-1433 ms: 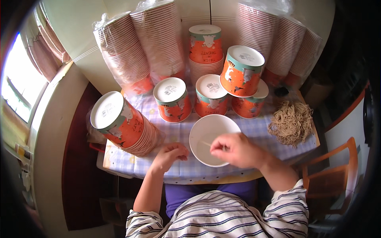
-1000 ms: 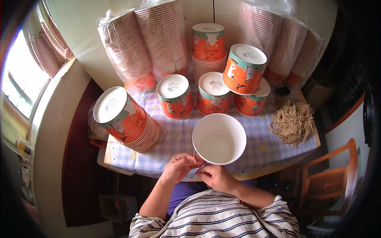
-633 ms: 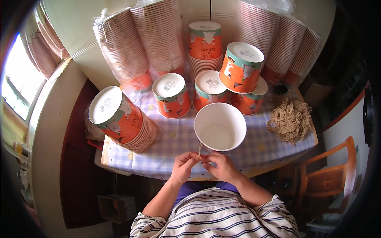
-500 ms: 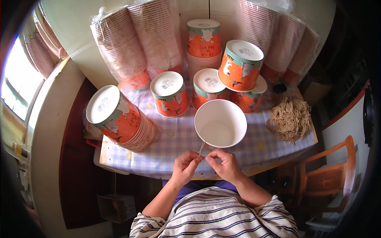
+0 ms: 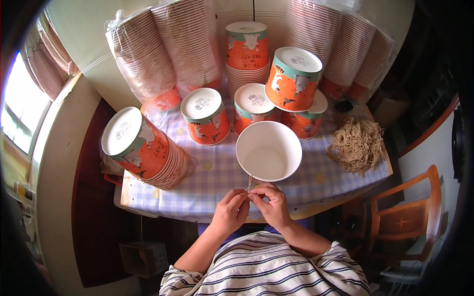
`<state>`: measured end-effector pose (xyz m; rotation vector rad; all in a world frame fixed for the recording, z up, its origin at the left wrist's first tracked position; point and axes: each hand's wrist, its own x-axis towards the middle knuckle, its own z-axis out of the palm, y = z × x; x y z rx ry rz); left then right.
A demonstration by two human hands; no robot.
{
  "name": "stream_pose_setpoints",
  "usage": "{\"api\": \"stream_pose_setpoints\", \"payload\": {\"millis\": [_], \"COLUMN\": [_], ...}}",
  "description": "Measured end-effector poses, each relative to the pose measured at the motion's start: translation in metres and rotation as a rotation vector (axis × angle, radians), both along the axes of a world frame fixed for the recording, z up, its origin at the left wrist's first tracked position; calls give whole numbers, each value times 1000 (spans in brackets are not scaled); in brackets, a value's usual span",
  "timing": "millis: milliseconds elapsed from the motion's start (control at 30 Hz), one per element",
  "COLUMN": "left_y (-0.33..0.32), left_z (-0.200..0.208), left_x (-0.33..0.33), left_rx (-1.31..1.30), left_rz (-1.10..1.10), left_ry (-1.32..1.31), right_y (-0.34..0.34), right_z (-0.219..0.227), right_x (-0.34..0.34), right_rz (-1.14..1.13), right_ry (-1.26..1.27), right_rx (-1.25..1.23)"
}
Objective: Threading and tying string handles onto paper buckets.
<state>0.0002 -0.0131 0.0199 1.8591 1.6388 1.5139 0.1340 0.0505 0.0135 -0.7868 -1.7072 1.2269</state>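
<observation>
An open paper bucket (image 5: 270, 160), white inside, stands mouth up near the table's front edge. From its near rim a thin beige string (image 5: 250, 181) runs down to my fingers. My left hand (image 5: 230, 209) is closed, pinching the string between thumb and forefinger. Right against it, my right hand (image 5: 272, 203) is also closed, its fingertips meeting the left ones at the string's end. The exact ends of the string are hidden by my fingertips. A tangled heap of beige string (image 5: 356, 145) lies at the table's right side.
Upside-down orange buckets stand behind: one alone (image 5: 205, 121), another (image 5: 294, 81) resting on two more. A tilted nested stack (image 5: 148, 153) is at left. Tall bagged stacks (image 5: 143, 61) line the back. The checked tablecloth (image 5: 207, 167) covers the table; a wooden chair (image 5: 402, 222) stands right.
My right hand has moved left, so its fingertips now meet the left hand's at the string. The whole view has shifted slightly.
</observation>
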Motion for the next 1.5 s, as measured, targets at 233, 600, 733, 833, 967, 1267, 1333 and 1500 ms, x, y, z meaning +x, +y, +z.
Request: {"api": "stream_pose_setpoints", "payload": {"millis": [233, 600, 733, 833, 967, 1267, 1333, 1500], "left_y": [-1, 22, 26, 27, 25, 19, 19, 17], "left_z": [0, -4, -14, -23, -27, -35, -39, -29], "left_x": [-5, -15, -14, -12, -6, 4, 9, 11], "left_rx": [-111, -9, 53, 80, 38, -66, -139, -327], "left_rz": [14, -16, 20, 34, 54, 73, 32, -20], "left_ry": [-98, 234, 185, 105, 5, -284, -638, -1118], "right_y": [2, 8, 9, 9, 12, 17, 18, 15], "right_z": [-4, 10, 12, 12, 11, 2, 1, -12], "right_x": [4, 12, 14, 14, 12, 9, 7, 0], "right_rz": [12, 124, 167, 203, 202, -165, -214, -252], "right_ry": [-2, -128, -123, -106, -86, -253, -295, -250], "right_rx": [-16, 8, -27, -40, -41, 571, 650, 613]}}
